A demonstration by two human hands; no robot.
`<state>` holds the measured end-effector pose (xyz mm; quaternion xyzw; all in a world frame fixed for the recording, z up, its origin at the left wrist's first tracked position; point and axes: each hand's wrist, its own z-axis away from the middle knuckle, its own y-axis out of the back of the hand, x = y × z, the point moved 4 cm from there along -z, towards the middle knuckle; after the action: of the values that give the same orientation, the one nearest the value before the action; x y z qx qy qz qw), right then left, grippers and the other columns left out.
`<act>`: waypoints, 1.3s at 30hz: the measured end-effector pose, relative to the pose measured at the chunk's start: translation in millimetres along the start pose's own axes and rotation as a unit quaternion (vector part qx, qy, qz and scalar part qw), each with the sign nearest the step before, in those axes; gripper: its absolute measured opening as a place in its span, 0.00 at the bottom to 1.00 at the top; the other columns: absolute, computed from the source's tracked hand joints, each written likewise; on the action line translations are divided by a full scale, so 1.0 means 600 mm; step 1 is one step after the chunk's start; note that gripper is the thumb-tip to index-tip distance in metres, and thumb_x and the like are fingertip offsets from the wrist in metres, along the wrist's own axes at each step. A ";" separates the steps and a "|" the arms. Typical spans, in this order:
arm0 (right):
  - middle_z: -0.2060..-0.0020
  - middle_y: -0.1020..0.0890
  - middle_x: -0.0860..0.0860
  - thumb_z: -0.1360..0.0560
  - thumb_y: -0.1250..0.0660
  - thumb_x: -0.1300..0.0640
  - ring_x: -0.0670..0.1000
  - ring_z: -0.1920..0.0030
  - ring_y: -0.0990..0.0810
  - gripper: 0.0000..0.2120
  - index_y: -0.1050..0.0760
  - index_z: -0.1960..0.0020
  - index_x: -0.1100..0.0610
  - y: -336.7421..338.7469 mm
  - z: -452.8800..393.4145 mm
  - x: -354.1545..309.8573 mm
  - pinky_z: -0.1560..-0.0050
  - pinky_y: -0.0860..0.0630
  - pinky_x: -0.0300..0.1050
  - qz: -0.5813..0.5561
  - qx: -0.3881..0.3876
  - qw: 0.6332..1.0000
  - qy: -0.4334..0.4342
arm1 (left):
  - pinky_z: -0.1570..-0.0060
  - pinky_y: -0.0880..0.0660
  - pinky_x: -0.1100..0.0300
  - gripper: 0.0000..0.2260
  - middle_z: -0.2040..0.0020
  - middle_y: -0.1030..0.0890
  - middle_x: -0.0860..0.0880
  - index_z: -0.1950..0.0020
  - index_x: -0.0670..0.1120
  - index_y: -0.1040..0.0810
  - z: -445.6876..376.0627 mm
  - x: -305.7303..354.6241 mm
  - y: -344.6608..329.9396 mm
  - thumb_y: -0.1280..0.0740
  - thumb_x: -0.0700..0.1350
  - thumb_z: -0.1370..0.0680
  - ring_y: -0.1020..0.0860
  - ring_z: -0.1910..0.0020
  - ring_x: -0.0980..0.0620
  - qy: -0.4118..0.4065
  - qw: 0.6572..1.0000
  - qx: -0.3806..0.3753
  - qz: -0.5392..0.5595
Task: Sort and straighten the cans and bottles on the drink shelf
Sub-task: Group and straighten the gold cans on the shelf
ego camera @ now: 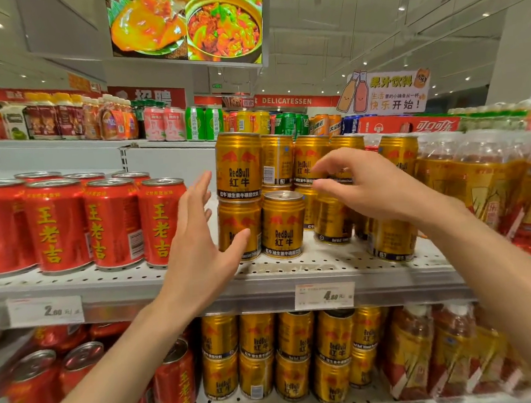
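Your fingers (203,182) on the left hand (197,239) are spreading wide, holding nothing. Right hand (365,186) is curling loose w/ nothing in it, near the gold cans (238,165) stacked 2 high on the shelf (104,279). You're fixing the gold stack, I think. One low gold can (284,225) is sitting w/o a can on top. Next: grab a crooked can & turn its label to the front. Red cans (112,224) are sitting left.

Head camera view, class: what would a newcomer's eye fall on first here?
Two open hands, the left hand and right hand, reach toward the stacked gold Red Bull cans at the middle of the shelf. Red Wanglaoji cans line up to the left, and a bright food screen hangs overhead.
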<state>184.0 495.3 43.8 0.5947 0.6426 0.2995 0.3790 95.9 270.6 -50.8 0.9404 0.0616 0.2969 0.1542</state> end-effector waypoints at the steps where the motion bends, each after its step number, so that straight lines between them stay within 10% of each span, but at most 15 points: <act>1: 0.36 0.21 0.46 0.21 0.35 0.42 0.47 0.36 0.24 0.18 0.23 0.35 0.49 0.003 0.000 0.009 0.35 0.25 0.48 0.048 -0.010 0.999 -0.012 | 0.29 0.30 0.50 0.38 0.25 0.35 0.47 0.21 0.48 0.41 0.000 0.006 0.002 0.25 0.44 0.26 0.32 0.27 0.51 -0.035 0.999 0.026 -0.028; 5: 0.38 0.20 0.50 0.22 0.33 0.41 0.52 0.39 0.22 0.20 0.25 0.37 0.51 -0.017 0.006 0.034 0.39 0.23 0.49 0.133 -0.083 0.986 -0.052 | 0.46 0.24 0.57 0.25 0.37 0.27 0.43 0.31 0.42 0.27 -0.008 0.049 0.005 0.25 0.43 0.26 0.25 0.47 0.49 -0.142 0.979 0.083 -0.122; 9: 0.40 0.19 0.51 0.22 0.31 0.43 0.53 0.42 0.21 0.17 0.29 0.40 0.50 -0.019 0.003 0.040 0.44 0.21 0.48 0.117 -0.101 0.986 -0.063 | 0.64 0.19 0.53 0.17 0.38 0.23 0.49 0.36 0.46 0.23 -0.028 0.089 -0.031 0.28 0.47 0.23 0.24 0.63 0.53 -0.194 0.963 -0.038 -0.184; 14: 0.44 0.19 0.53 0.21 0.32 0.46 0.54 0.44 0.20 0.12 0.31 0.43 0.50 -0.019 -0.002 0.045 0.44 0.20 0.50 0.071 -0.141 0.985 -0.075 | 0.51 0.19 0.49 0.16 0.37 0.20 0.54 0.34 0.51 0.25 -0.037 0.085 -0.059 0.31 0.48 0.21 0.19 0.52 0.52 -0.133 0.968 -0.121 -0.175; 25: 0.61 0.26 0.39 0.26 0.33 0.34 0.39 0.60 0.29 0.18 0.28 0.54 0.49 -0.022 0.009 0.018 0.60 0.31 0.41 0.043 -0.051 0.998 -0.019 | 0.62 0.33 0.66 0.13 0.52 0.25 0.59 0.42 0.50 0.24 -0.043 0.074 -0.065 0.27 0.46 0.24 0.30 0.66 0.65 -0.110 0.982 -0.104 -0.115; 32: 0.49 0.22 0.42 0.24 0.31 0.42 0.47 0.46 0.23 0.11 0.26 0.49 0.47 -0.005 0.015 0.031 0.51 0.26 0.42 -0.006 -0.105 0.994 -0.010 | 0.63 0.35 0.69 0.13 0.60 0.30 0.65 0.41 0.50 0.24 -0.041 0.072 -0.064 0.26 0.46 0.24 0.29 0.67 0.64 -0.106 0.984 -0.099 -0.104; 39: 0.36 0.22 0.44 0.23 0.34 0.38 0.46 0.34 0.25 0.16 0.24 0.40 0.44 0.011 0.034 0.040 0.35 0.26 0.49 -0.022 -0.064 0.998 -0.012 | 0.58 0.22 0.58 0.13 0.45 0.20 0.53 0.40 0.49 0.24 -0.042 0.083 -0.064 0.28 0.49 0.23 0.21 0.58 0.58 -0.126 0.976 -0.101 -0.148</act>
<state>204.6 518.8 35.6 0.5580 0.6306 0.3248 0.4306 121.1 323.5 -16.8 0.9304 0.1500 0.1542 0.2967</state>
